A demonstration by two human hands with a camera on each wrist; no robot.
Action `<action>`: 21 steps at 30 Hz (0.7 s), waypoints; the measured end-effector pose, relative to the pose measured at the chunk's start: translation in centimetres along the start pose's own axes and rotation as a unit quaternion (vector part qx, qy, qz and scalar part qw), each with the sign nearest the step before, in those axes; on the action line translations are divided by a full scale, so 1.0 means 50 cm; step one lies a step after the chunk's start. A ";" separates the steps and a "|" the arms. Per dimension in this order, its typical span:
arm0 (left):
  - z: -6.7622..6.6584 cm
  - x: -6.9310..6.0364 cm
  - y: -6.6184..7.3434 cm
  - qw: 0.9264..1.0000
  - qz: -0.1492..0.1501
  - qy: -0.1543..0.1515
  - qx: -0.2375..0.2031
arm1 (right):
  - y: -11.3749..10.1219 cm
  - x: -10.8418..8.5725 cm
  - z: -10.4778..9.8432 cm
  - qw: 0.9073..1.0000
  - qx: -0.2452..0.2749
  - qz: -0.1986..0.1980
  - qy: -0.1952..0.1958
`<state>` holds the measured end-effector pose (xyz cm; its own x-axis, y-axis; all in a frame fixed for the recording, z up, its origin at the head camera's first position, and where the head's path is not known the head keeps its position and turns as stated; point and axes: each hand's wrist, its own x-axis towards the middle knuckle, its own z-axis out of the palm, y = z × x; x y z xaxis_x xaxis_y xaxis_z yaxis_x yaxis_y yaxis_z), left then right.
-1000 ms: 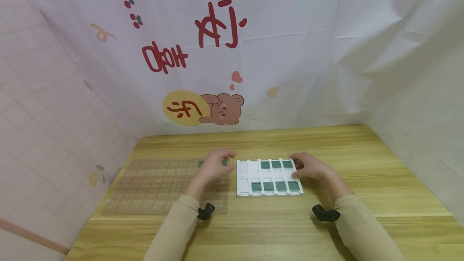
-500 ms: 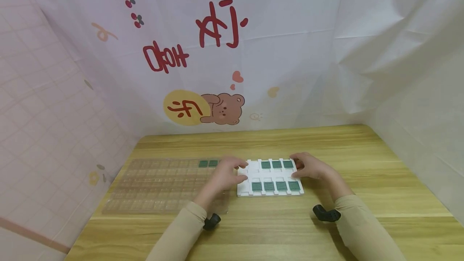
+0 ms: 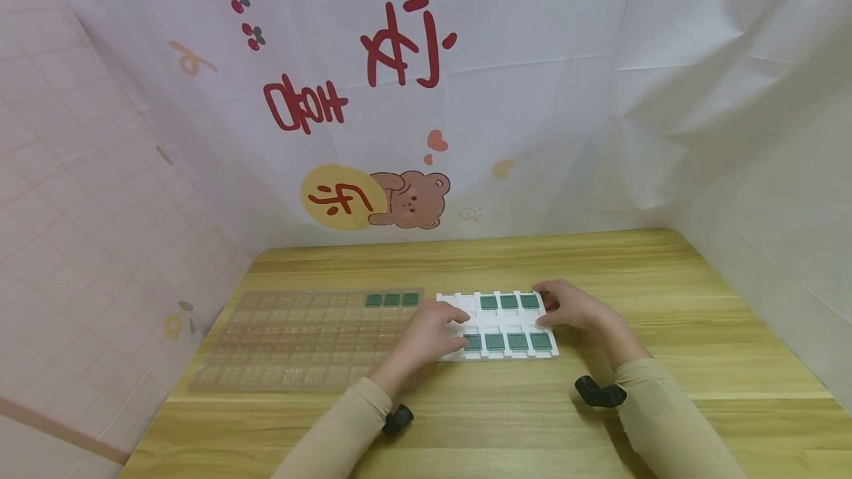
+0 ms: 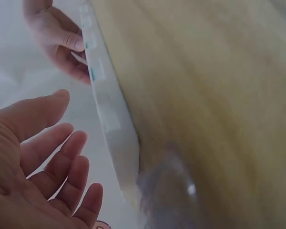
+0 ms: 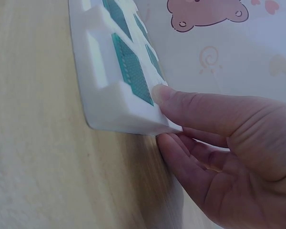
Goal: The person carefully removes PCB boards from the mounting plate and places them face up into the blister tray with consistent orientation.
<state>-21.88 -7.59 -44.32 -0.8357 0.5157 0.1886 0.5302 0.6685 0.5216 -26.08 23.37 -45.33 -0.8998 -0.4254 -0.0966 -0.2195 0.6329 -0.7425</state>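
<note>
My left hand (image 3: 429, 331) hovers over the left end of the white tray (image 3: 507, 321), thumb and fingers apart, near the leftmost green square chip (image 3: 472, 343) of the front row. The left wrist view shows this hand (image 4: 43, 162) with loosely bent fingers and nothing between them. With thumb on top and fingers beneath, my right hand (image 5: 229, 143) pinches the tray's right edge. Several green chips sit in the tray's pockets, including one (image 5: 132, 69) near the right thumb. Part of the tray's left end is hidden by my left hand.
A clear plastic tray (image 3: 286, 338) with many pockets lies to the left on the wooden table (image 3: 506, 420). Three green chips (image 3: 392, 300) sit in its back right corner. A printed white curtain (image 3: 546, 131) rises behind the table.
My left hand has moved right and nearer, from the clear tray to over the white tray, uncovering the three chips in the clear tray. The right hand stays in place.
</note>
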 end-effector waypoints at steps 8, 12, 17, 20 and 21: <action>0.016 0.007 0.007 0.996 0.041 -0.003 0.084 | 0.000 -0.001 0.000 1.000 0.000 0.002 0.001; 0.017 0.009 0.012 0.995 0.035 -0.011 0.095 | -0.001 -0.002 0.000 1.000 -0.001 0.004 0.004; 0.018 0.012 0.019 0.992 0.033 -0.024 0.118 | -0.004 -0.003 0.000 1.000 -0.004 0.009 0.005; 0.018 0.015 0.022 0.990 0.033 -0.030 0.131 | -0.005 -0.003 0.000 1.000 -0.006 0.015 0.007; 0.019 0.015 0.023 0.990 0.032 -0.033 0.135 | -0.006 -0.003 0.000 1.000 -0.008 0.014 0.006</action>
<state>-21.80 -5.94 -44.37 -0.7932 0.5888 0.1553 0.6075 0.7478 0.2678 -25.90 23.25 -45.11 -0.9102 -0.3997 -0.1085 -0.2002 0.6540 -0.7295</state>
